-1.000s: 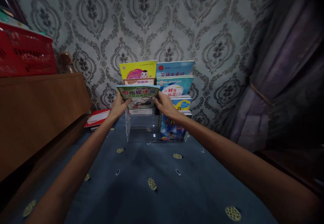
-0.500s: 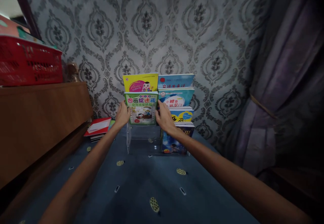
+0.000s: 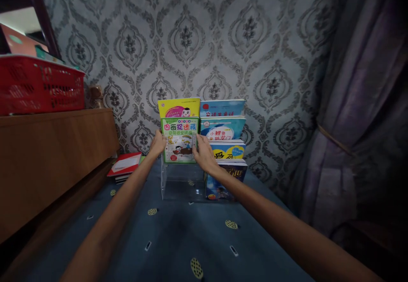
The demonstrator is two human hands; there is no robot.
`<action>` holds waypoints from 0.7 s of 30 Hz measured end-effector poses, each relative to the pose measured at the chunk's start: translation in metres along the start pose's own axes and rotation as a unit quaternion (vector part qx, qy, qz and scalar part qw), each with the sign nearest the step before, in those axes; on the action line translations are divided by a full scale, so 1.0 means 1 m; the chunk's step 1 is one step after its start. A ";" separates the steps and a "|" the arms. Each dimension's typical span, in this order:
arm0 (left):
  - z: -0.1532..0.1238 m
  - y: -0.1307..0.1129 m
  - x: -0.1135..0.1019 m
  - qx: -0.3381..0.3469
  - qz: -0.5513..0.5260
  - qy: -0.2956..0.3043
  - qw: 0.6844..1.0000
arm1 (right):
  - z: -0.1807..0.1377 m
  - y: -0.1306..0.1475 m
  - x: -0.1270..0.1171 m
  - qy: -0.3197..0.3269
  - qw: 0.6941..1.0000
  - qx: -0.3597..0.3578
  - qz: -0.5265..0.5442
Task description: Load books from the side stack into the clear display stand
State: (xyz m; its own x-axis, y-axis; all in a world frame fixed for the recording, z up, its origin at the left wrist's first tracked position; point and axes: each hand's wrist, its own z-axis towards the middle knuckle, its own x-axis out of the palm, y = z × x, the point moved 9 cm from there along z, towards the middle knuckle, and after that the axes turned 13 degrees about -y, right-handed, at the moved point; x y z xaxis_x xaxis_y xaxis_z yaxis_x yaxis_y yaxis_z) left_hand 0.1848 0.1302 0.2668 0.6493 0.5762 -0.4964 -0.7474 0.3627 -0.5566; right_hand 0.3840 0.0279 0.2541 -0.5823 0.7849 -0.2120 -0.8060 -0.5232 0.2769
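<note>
A green picture book (image 3: pixel 179 146) stands upright in the second tier from the back of a clear acrylic book rack (image 3: pixel 163 184), in its left column. My left hand (image 3: pixel 158 143) is closed on the book's left edge. On its right edge my right hand (image 3: pixel 205 154) is closed, thumb over the front cover. Behind it rises a yellow book (image 3: pixel 178 108). The right column holds a blue book (image 3: pixel 223 107), a teal book (image 3: pixel 225 125), a yellow-and-blue book (image 3: pixel 234 151) and a dark blue book (image 3: pixel 218 187) in front, partly covered by my right forearm.
The rack rests on a dark blue patterned cloth (image 3: pixel 172 239) against a wallpapered wall (image 3: pixel 216 31). Left are a stack of books with a red cover (image 3: pixel 123 165) and a wooden cabinet (image 3: pixel 57 146) bearing a red basket (image 3: pixel 41 86). A tied curtain (image 3: pixel 338 146) hangs right.
The whole view has shifted slightly, with the rack now lower in the picture. My right hand sits a little lower along the green book's edge. Both hands stay at its sides.
</note>
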 end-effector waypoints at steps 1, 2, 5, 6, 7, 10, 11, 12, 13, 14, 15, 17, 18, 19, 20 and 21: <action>0.000 0.000 0.000 -0.001 0.002 0.000 1.000 | 0.000 0.000 0.001 0.003 1.000 0.000 0.002; 0.000 0.000 0.000 0.000 0.004 0.000 1.000 | -0.001 0.000 0.002 0.008 1.000 -0.002 0.005; -0.002 0.001 0.001 0.003 0.004 0.001 1.000 | -0.002 -0.001 0.005 0.022 1.000 -0.008 0.011; -0.002 0.002 0.001 0.006 0.002 0.002 1.000 | -0.002 -0.002 0.006 0.026 1.000 -0.008 0.011; -0.002 0.002 0.001 0.009 -0.001 0.003 1.000 | -0.002 -0.003 0.007 0.029 0.999 -0.007 0.011; 0.001 0.004 0.001 0.019 -0.015 0.005 1.000 | -0.003 -0.005 0.009 0.041 0.999 0.005 0.014; 0.002 0.004 0.001 0.022 -0.020 0.005 1.000 | -0.004 -0.005 0.010 0.046 0.999 0.008 0.018; 0.004 0.005 0.001 0.025 -0.025 0.006 0.999 | -0.004 -0.006 0.010 0.049 0.999 0.010 0.021; 0.004 0.005 0.001 0.029 -0.032 0.006 0.999 | -0.005 -0.006 0.010 0.052 0.998 0.011 0.026; 0.005 0.005 0.001 0.032 -0.038 0.006 0.999 | -0.006 -0.006 0.010 0.055 0.998 0.011 0.030; 0.005 0.006 0.001 0.036 -0.044 0.006 0.998 | -0.007 -0.006 0.010 0.057 0.998 0.011 0.033; 0.004 0.006 0.001 0.041 -0.054 0.006 0.998 | -0.009 -0.007 0.010 0.064 0.997 0.013 0.035; 0.003 0.006 0.000 0.042 -0.058 0.006 0.997 | -0.010 -0.007 0.010 0.067 0.997 0.015 0.036; 0.002 0.006 -0.001 0.043 -0.061 0.006 0.997 | -0.011 -0.007 0.010 0.070 0.997 0.016 0.037; 0.000 0.006 -0.002 0.044 -0.063 0.007 0.997 | -0.011 -0.007 0.010 0.072 0.997 0.017 0.038; -0.002 0.006 -0.004 0.045 -0.066 0.007 0.997 | -0.012 -0.007 0.009 0.074 0.996 0.019 0.039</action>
State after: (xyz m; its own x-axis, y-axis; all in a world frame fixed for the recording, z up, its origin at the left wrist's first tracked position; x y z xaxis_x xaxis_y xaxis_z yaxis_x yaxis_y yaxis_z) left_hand 0.1785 0.1289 0.2645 0.7438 0.5088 -0.4334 -0.6650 0.4984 -0.5562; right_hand 0.3830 0.0350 0.2392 -0.6549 0.6833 -0.3228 -0.7544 -0.5661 0.3322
